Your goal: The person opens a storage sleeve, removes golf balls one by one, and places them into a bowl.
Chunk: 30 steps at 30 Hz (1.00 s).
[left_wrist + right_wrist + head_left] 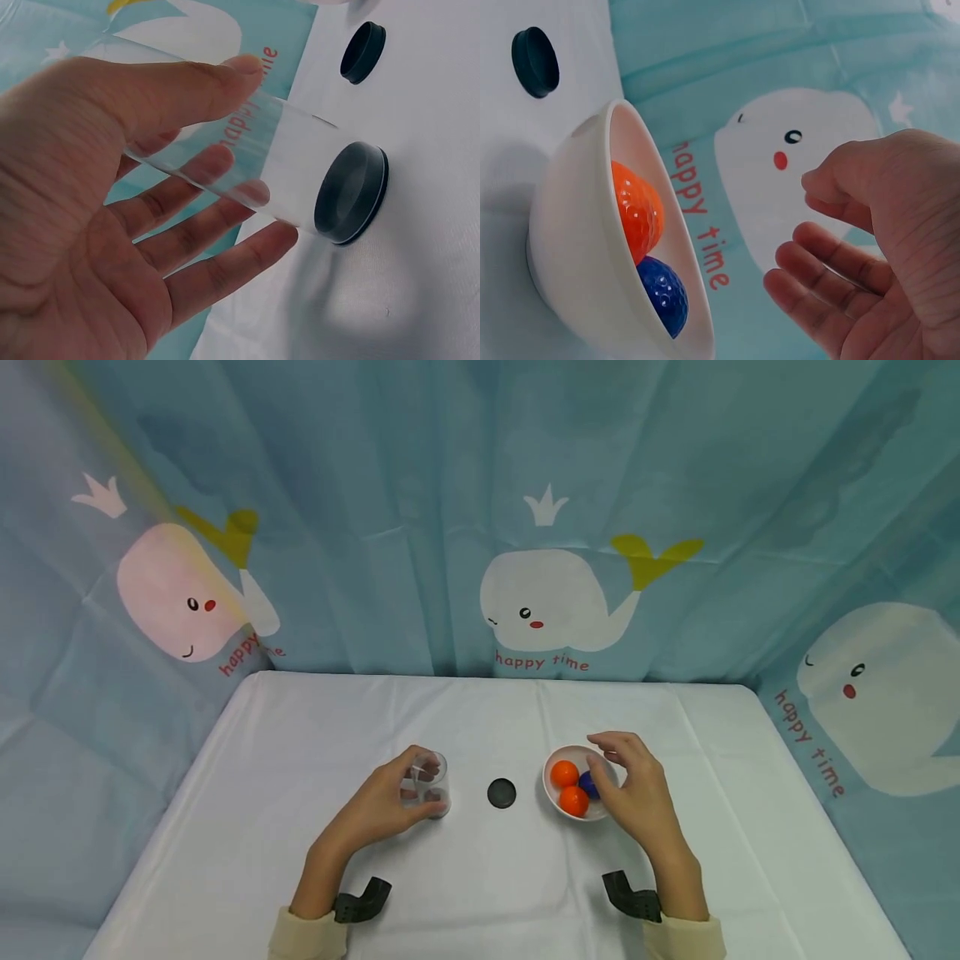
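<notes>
My left hand (382, 806) holds a clear cylindrical container (441, 795) upright on the white table, thumb on one side and fingers on the other. In the left wrist view the container's dark base (351, 193) shows below the fingertips. Beside it on the table lies a round black lid (502, 793). My right hand (636, 793) hovers at the right rim of a white bowl (570, 232), its fingers loosely bent and holding nothing. Two orange golf balls (565, 774) and a blue golf ball (587, 786) lie in the bowl; my right thumb partly covers the blue one from above.
The white-covered table (510, 893) stretches around these things. A blue curtain (420, 527) with whale prints hangs along the table's back and sides. A black wrist mount (363, 900) sits on the left wrist, another mount (632, 896) on the right.
</notes>
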Tool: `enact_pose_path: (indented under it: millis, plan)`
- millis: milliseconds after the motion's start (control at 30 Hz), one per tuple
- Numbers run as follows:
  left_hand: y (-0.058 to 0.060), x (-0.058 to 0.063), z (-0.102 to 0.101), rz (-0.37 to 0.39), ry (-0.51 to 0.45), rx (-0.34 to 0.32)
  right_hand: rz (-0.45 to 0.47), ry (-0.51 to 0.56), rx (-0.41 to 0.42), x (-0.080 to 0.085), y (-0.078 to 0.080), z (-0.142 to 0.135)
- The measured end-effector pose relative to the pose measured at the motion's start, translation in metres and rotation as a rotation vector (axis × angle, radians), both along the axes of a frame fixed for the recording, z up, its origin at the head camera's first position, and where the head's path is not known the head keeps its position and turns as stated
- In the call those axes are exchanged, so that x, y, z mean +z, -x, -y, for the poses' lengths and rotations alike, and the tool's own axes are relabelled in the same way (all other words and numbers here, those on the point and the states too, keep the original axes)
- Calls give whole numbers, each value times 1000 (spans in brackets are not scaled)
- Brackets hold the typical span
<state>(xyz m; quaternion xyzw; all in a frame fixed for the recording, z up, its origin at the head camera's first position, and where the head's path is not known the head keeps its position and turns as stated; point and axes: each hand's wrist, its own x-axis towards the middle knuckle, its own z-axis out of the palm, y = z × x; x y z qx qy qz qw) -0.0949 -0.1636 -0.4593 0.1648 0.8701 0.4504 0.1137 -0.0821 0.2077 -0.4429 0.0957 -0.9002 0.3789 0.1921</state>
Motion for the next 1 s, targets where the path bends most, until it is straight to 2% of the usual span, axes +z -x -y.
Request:
enact_pose_path:
  millis: [267, 500, 833, 1000]
  plan:
    - [0, -2, -1, 8, 8, 25, -7, -3, -6, -1, 2, -3]
    - [2, -4, -3, -5, 19, 14, 3, 9, -13, -1, 2, -6]
    - [3, -4, -3, -7, 17, 3, -30, 12, -14, 8, 2, -5]
    - [2, -4, -4, 0, 12, 6, -10, 5, -15, 6, 0, -6]
